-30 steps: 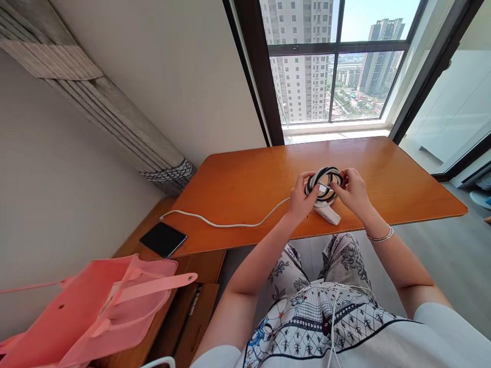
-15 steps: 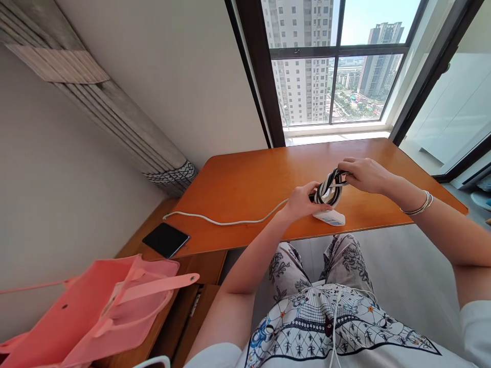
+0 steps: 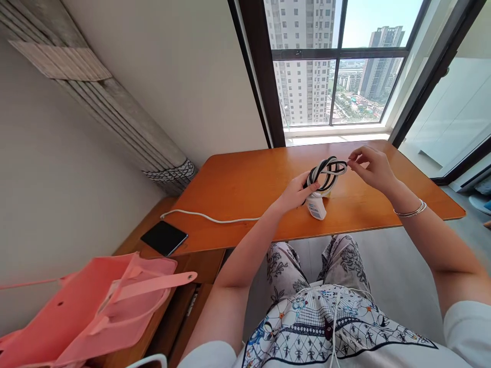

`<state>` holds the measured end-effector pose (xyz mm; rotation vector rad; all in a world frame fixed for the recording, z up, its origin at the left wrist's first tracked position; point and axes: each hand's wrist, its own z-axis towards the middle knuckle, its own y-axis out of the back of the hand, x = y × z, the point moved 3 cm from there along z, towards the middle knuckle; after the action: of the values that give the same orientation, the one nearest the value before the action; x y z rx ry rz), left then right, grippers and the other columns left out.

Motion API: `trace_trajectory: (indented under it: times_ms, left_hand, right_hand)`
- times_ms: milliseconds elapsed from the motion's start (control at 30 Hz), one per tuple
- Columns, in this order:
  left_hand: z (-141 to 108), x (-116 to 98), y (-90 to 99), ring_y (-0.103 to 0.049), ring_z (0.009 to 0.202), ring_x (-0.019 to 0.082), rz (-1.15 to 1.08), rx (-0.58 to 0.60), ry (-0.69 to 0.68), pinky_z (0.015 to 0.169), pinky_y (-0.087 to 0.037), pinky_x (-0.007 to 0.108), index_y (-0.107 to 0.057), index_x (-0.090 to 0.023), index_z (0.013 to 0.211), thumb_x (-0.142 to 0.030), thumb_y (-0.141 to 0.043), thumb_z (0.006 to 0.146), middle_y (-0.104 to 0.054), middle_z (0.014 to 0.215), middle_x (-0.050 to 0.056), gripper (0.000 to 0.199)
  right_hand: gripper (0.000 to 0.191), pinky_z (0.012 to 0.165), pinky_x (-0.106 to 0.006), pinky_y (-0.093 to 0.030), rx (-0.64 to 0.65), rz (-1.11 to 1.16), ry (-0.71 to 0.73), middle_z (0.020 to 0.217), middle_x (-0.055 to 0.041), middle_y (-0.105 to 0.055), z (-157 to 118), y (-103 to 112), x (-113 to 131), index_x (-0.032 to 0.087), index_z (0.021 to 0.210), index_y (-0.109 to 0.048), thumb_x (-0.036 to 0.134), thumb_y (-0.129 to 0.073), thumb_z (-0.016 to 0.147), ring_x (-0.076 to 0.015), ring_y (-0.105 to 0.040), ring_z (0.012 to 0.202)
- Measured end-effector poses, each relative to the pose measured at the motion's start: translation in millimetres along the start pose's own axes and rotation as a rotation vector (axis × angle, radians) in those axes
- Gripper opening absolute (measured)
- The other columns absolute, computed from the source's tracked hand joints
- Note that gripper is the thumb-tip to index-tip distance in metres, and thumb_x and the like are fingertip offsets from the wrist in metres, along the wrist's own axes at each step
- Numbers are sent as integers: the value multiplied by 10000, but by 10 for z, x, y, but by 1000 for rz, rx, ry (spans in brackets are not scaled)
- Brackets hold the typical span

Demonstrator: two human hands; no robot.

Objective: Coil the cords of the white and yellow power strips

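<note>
My left hand [image 3: 299,192] has hold, up above the middle of the wooden table [image 3: 238,184], thumb across the front and fingers behind, squeezing the left side of a black and white cable coil [image 3: 322,167]. Over comes the right hand [image 3: 370,167], above the table's far right half, fingers bent, thumb tip right at the coil's outer loop; whether it's pinching that strand or only brushing it, I cannot tell! Below the coil, toward the table's near edge, a white block [image 3: 316,207] sits tilted, printed side facing me. Across the table's left half runs a white cord [image 3: 215,220], slipping out of sight behind my left forearm. A flat black device [image 3: 164,238] lies at the table's near left corner, and nearer me than that corner, there's the pink bag [image 3: 111,306], wide open.
</note>
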<state>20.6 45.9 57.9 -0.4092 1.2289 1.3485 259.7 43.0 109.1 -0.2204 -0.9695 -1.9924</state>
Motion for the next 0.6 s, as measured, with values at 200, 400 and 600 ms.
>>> trace_trajectory:
  times_ms: [200,400,600]
  left_hand:
    - [160,25,100,-554,735,154,-186,-118,9,677,-429,265,-565,-177,869,-644,-633,799,-615,795,21,477]
    - [376,-180,372,-567,694,103,-344,-259,6,641,-436,221,-577,-175,901,-585,-693,806,-620,801,-1,437]
    - [617,-501,419,-611,727,103,-464,-397,-63,648,-453,210,-587,-186,874,-514,-699,838,-584,788,-17,349]
  right_hand:
    - [262,679,-297,-543,-374,528,-395,907,1,-581,-477,-489,-402,247,950,-523,500,-530,883,-108,-592,643]
    - [271,564,-240,-474,-183,780,-809,851,-31,-623,-954,-1396,-400,218,950,-536,439,-506,796,-125,-586,639]
    - [511,689,-233,-524,280,947,-726,1372,-85,-583,-801,-2199,297,250,1246,-582,325,-686,751,-149,-668,919]
